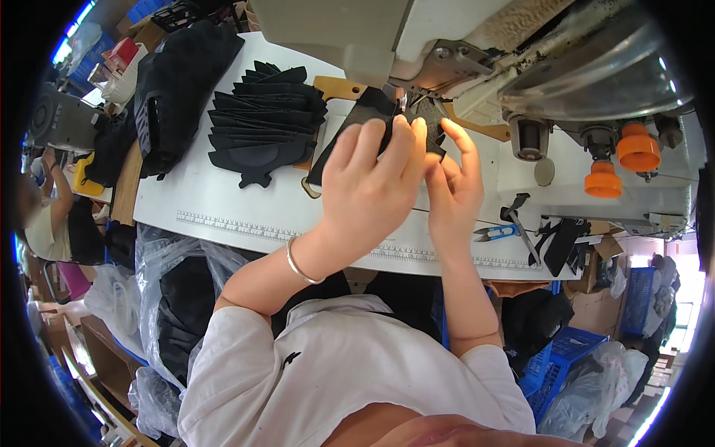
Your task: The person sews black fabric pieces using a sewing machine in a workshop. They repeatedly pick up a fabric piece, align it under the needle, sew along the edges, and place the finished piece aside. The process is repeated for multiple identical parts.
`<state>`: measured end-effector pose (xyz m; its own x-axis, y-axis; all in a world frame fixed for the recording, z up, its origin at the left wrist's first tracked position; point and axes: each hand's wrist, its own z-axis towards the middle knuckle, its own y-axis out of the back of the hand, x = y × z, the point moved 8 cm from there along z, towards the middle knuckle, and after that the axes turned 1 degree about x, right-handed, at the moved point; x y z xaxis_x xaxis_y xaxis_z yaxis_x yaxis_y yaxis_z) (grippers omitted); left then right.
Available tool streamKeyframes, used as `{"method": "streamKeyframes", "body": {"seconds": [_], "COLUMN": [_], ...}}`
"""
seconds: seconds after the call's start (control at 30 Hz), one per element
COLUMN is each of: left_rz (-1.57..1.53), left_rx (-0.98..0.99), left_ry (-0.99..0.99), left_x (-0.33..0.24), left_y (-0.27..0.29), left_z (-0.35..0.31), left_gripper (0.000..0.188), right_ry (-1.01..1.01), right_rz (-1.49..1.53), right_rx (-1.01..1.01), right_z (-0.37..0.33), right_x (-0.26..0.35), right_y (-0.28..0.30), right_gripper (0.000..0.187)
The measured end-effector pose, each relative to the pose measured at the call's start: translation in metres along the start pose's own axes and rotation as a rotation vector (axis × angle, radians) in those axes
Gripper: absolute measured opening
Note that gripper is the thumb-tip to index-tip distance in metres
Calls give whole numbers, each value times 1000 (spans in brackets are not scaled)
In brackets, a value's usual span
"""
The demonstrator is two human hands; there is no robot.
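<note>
A black fabric piece (344, 131) with a mesh part lies under the needle area of a sewing machine (350, 37). My left hand (372, 167) is closed on the fabric, its fingers bent down close together just in front of the needle; a bangle circles that wrist. To its right, my right hand (456, 179) pinches the fabric's edge between thumb and fingers, with the index finger raised and curved. My fingers partly hide the material between the two hands. Left of them lies a fanned stack of black cut pieces (264, 123).
A ruler strip (246, 223) runs along the front of the white table (179, 186). Blue-handled thread snips (497, 233) lie at the right. Orange knobs (638, 147) jut from the machine. A black bag-like item (182, 89) sits far left; a blue crate (570, 350) stands below right. Another person works at the left.
</note>
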<state>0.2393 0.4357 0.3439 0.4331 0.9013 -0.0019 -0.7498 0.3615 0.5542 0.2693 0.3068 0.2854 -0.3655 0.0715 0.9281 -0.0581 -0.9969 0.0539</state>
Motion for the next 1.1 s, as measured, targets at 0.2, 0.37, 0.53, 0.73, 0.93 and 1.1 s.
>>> {"method": "streamKeyframes", "body": {"seconds": [0.2, 0.37, 0.53, 0.73, 0.93, 1.1], "left_rz": [424, 466, 411, 356, 368, 306], "left_rx": [7, -63, -120, -91, -64, -60], "left_ry": [-93, -121, -219, -251, -288, -308], "left_x": [-26, -31, -28, -23, -15, -11], "left_y": [-17, -22, -20, -14, -13, -9], "left_z": [2, 9, 2, 1, 0, 2], "left_gripper": [28, 16, 9, 9, 21, 21], "right_ry": [183, 428, 618, 510, 406, 481], "right_rz": [-355, -550, -482, -502, -532, -612], "right_rx": [-121, 35, 107, 33, -38, 16], "right_z": [31, 97, 111, 119, 110, 102], "right_x": [-8, -32, -35, -62, -81, -66], "right_y": [57, 37, 32, 52, 73, 60], "right_gripper": [39, 25, 15, 14, 13, 20]}}
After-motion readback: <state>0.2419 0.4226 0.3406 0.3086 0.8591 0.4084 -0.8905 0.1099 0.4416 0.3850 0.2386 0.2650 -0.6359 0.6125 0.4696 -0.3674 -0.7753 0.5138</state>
